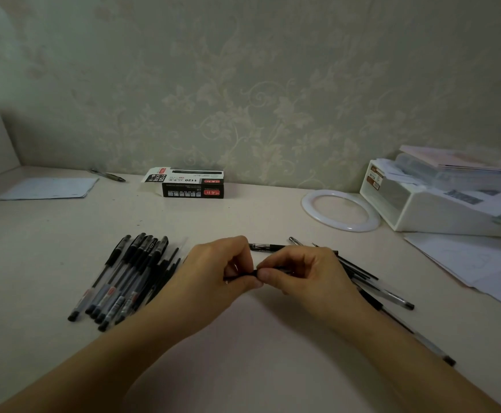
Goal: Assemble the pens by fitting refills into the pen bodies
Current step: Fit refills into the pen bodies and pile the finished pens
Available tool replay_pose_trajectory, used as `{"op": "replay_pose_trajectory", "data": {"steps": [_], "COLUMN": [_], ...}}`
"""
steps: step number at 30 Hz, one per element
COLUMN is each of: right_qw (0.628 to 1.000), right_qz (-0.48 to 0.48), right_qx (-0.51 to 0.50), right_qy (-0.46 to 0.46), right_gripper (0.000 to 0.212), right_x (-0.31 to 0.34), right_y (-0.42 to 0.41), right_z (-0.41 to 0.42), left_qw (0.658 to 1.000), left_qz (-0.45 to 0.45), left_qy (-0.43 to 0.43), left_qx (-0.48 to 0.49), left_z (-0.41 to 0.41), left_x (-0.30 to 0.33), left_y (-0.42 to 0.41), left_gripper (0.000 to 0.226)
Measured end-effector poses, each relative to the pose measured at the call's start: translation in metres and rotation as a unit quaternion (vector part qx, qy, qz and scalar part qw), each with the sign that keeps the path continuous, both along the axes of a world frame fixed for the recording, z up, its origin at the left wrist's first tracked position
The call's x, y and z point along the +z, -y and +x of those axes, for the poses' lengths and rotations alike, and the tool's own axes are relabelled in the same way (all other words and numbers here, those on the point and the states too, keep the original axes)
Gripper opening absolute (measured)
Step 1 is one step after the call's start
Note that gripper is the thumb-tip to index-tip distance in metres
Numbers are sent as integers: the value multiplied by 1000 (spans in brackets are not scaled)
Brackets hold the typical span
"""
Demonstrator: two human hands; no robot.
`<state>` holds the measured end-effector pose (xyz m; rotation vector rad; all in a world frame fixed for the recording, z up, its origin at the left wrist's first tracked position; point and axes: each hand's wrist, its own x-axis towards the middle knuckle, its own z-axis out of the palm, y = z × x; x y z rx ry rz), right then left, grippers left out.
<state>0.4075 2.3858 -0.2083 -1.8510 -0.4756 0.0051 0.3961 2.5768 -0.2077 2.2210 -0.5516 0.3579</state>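
Observation:
My left hand [219,269] and my right hand [303,272] meet at the middle of the desk, both pinching one thin black pen part [244,274] held level between them. Fingers hide most of it, so I cannot tell whether it is a refill or a pen body. A bundle of several capped clear pens [121,281] lies to the left of my left hand. Loose black refills and pen bodies [362,278] lie scattered behind and to the right of my right hand. One black pen [265,246] lies just beyond my knuckles.
A black pen box [192,183] stands open by the wall. A white ring [341,210] and a white storage bin [440,201] with papers sit at the right. Loose sheets [481,263] lie at the right edge, a paper [49,188] and a pen [109,175] at the far left.

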Motion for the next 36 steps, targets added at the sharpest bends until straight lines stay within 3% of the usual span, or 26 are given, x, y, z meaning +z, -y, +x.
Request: {"op": "replay_pose_trajectory", "data": {"steps": [5,7,11,13,19,27,29,32,36], "right_qw": [998,992,961,948,952,952,952,955,957], "right_qz": [49,109,240,274,257,246,247,240,235], "right_qx": [-37,-53,-30,-19,-25,-57,-60,-49,-36], "right_qy": [-9,-41,-133,-159,-165,-175,-168,-165,-165], "right_gripper": [6,8,32,29,29,17,20,28,31], "right_x": [-5,-5,-4,-5,-8,0,1,-1,-3], "right_y": [-8,-11,-14,-15,-14,-11,-11,-13,-14], "right_z": [1,0,-2,-2,-2,-2,-2,-3,-4], "left_qw": [999,997,997,997,996,999,999,988,988], "left_qz": [-7,-27,-66,-75,-82,-19,-45,-115,-74], "left_qy": [39,56,32,15,-30,32,6,-103,-126], "left_qx": [22,42,38,26,-36,-3,17,-21,-42], "left_z": [-2,-4,-6,-7,-9,-4,-3,-6,-9], "left_x": [0,2,1,1,0,2,1,1,0], "left_y": [3,5,9,9,9,3,3,7,11], "left_gripper": [21,20,16,14,7,10,9,25,29]}}
